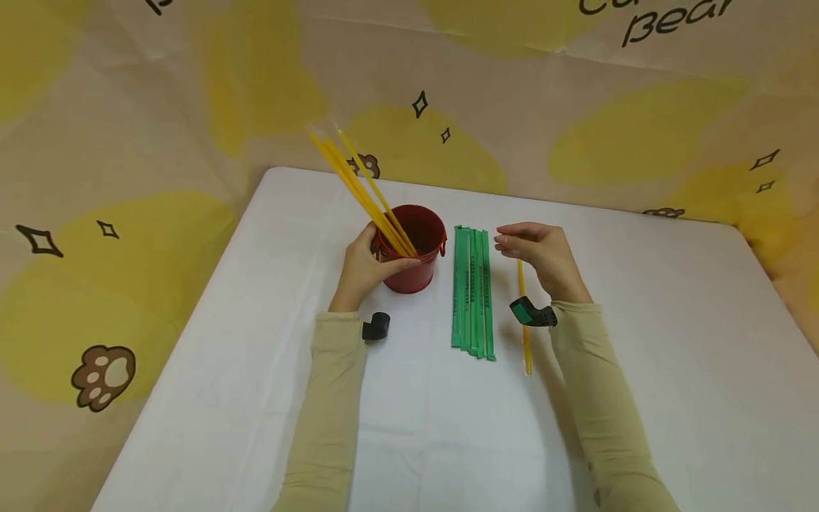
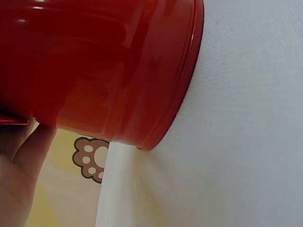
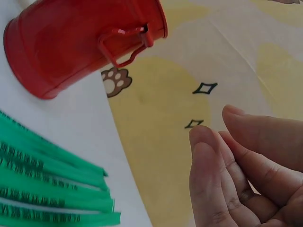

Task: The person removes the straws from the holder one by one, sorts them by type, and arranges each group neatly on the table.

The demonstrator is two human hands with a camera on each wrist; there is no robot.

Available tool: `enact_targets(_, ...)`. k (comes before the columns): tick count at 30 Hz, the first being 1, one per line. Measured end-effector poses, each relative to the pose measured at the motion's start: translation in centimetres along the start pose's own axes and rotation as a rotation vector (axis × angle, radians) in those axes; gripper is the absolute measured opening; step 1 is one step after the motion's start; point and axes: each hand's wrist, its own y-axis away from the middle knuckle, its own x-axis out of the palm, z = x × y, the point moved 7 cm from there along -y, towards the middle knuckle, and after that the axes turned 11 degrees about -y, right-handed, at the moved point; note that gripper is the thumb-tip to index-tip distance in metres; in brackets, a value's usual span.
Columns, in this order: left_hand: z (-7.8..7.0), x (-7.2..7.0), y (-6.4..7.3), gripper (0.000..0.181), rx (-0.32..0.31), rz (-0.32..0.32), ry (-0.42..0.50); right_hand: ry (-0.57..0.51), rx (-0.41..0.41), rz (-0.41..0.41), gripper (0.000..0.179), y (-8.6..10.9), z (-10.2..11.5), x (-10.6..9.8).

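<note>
A small red metal bucket (image 1: 409,279) with side handles stands on the white table. My left hand (image 1: 362,272) grips it on the left, thumb across the front near the rim and fingers behind. Several yellow straws (image 1: 350,179) in clear wrappers lean out of the bucket towards the back left, over that hand. To the right of the green packets, my right hand (image 1: 545,257) hovers with loosely bent fingers and nothing between them; in the right wrist view the thumb (image 3: 262,137) is apart from the fingertips. Below it, one yellow straw (image 1: 527,348) lies on the table, partly hidden.
Several long green paper packets (image 1: 472,291) with dark print lie side by side between bucket and right hand. A patterned cloth (image 1: 409,142) hangs behind the white table (image 1: 448,427). Small black cameras (image 1: 376,326) sit on both wrists.
</note>
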Motion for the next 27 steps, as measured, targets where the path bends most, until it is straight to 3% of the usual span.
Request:
enact_targets(10,0.4,0.6,0.4,0.073,-0.009,0.02,0.001,0.001,-0.015,0.057,0.013,-0.2,0.6,3.4)
enact_targets(27,0.0,0.2,-0.1,0.073,-0.004,-0.001,-0.003,0.03,-0.075,0.179,0.018,-1.6,2.8,9.4)
